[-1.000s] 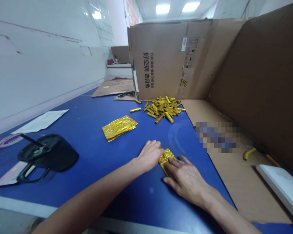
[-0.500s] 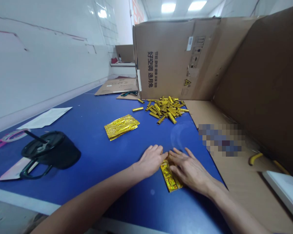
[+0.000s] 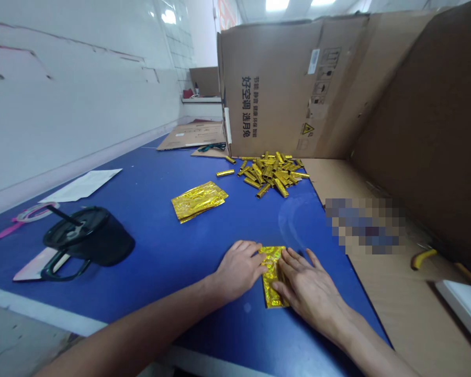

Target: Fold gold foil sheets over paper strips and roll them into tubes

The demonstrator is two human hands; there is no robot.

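A gold foil paper (image 3: 272,262) lies on the blue table in front of me, its long sides running toward me. My left hand (image 3: 241,268) rests at its left edge, fingers slightly bent and fingertips touching the foil. Across the right part of the same paper lies my right hand (image 3: 308,283), open with the fingers stretched out; it hides that side. A stack of gold foil sheets (image 3: 199,201) sits farther off to the left. Beyond it, many small rolled gold foil tubes (image 3: 272,173) form a loose heap at the back.
A dark lidded mug (image 3: 98,238) with a straw stands at the left, near a white paper (image 3: 82,186) and a pink-and-clear ring (image 3: 35,213). A large cardboard box (image 3: 282,94) closes off the back. Cardboard (image 3: 371,283) borders the table's right edge, with a white box (image 3: 463,309) there.
My hands have moved apart at the foil's far end. Its top edge now shows straight and the paper lies flatter and squarer. The whole view has shifted slightly.
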